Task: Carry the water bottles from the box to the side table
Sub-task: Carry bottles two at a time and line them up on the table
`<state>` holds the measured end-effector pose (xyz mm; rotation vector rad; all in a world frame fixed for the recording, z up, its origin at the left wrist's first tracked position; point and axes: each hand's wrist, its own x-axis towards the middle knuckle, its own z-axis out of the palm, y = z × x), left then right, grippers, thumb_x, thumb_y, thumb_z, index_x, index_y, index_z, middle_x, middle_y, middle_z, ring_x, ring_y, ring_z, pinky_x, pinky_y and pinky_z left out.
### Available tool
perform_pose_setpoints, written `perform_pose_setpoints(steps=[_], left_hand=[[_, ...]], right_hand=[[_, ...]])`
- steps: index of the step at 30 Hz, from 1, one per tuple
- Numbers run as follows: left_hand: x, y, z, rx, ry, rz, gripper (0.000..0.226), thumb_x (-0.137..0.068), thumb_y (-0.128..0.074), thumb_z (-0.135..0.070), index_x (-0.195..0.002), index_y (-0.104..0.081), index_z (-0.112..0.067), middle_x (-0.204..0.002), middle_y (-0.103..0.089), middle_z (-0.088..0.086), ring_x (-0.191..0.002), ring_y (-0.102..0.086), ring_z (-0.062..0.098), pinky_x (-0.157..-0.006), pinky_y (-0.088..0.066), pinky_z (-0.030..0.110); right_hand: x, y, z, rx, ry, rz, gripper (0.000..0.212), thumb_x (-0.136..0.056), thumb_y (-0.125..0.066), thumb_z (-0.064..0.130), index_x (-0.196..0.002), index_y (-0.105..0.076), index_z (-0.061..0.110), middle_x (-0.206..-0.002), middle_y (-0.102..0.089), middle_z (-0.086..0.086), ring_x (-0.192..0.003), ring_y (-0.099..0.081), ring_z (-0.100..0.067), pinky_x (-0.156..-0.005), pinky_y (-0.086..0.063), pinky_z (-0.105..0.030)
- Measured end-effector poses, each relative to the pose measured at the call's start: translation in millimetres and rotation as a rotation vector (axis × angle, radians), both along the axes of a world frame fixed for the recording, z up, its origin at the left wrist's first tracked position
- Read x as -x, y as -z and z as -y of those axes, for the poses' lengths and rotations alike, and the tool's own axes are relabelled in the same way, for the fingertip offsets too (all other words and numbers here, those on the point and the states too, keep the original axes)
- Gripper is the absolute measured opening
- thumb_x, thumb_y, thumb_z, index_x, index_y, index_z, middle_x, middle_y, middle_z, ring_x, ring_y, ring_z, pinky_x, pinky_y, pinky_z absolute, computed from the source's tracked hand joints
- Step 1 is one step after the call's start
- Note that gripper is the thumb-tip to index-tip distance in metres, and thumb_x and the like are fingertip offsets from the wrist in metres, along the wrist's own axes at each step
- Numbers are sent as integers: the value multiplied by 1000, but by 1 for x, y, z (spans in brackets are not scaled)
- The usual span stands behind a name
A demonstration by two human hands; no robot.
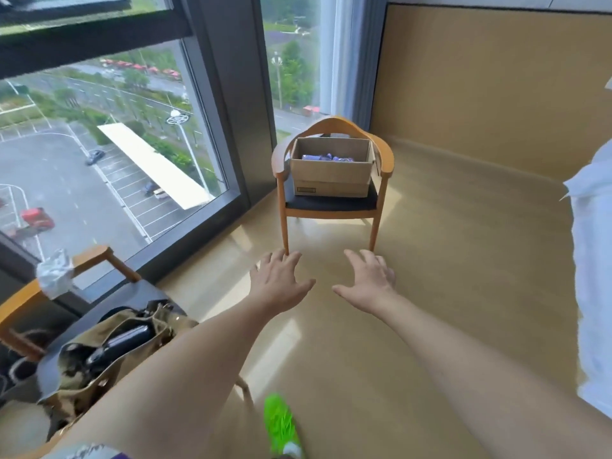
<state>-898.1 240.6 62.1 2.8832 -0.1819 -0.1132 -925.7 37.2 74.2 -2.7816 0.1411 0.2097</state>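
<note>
An open cardboard box [331,175] sits on the dark seat of a wooden armchair [384,160] across the room, by the window. Water bottles with purple-blue labels [326,158] lie inside it, only their tops showing. My left hand [280,281] and my right hand [367,279] are stretched out in front of me, palms down, fingers spread, holding nothing. Both hands are well short of the chair. No side table is in view.
A second wooden chair [96,256] at the lower left holds an olive bag [109,352] and a crumpled white bag [54,273]. A floor-to-ceiling window [99,160] runs along the left. White bedding [592,276] edges the right. Bare floor lies between me and the armchair.
</note>
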Motion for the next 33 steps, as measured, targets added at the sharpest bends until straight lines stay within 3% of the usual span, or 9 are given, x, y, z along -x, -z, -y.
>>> perform_pose_setpoints(steps=[14, 25, 33], left_hand=[[-351, -14, 45, 57, 149, 46, 76, -81, -46, -72, -148, -39, -36, -157, -34, 0, -145, -25, 26, -112, -28, 52], [-535, 15, 78, 55, 137, -55, 77, -80, -49, -70, -148, -37, -35, -157, -34, 1, -144, -26, 28, -112, -32, 54], [-670, 46, 128, 21, 84, -173, 78, -82, -51, -68, -150, -33, -35, -159, -31, 2, -146, -22, 27, -115, -28, 54]], right_hand=[[-317, 0, 22, 45, 145, 20, 85, -83, -67, 58, -154, -27, 34, -158, -30, -6, -143, -28, -30, -109, -32, -46], [-497, 39, 61, 68, 131, -72, 82, -84, -68, 55, -152, -29, 30, -149, -40, -7, -134, -38, -31, -102, -39, -45], [-649, 74, 111, 42, 82, -186, 86, -79, -73, 54, -150, -29, 34, -149, -40, -4, -136, -37, -30, -106, -40, -48]])
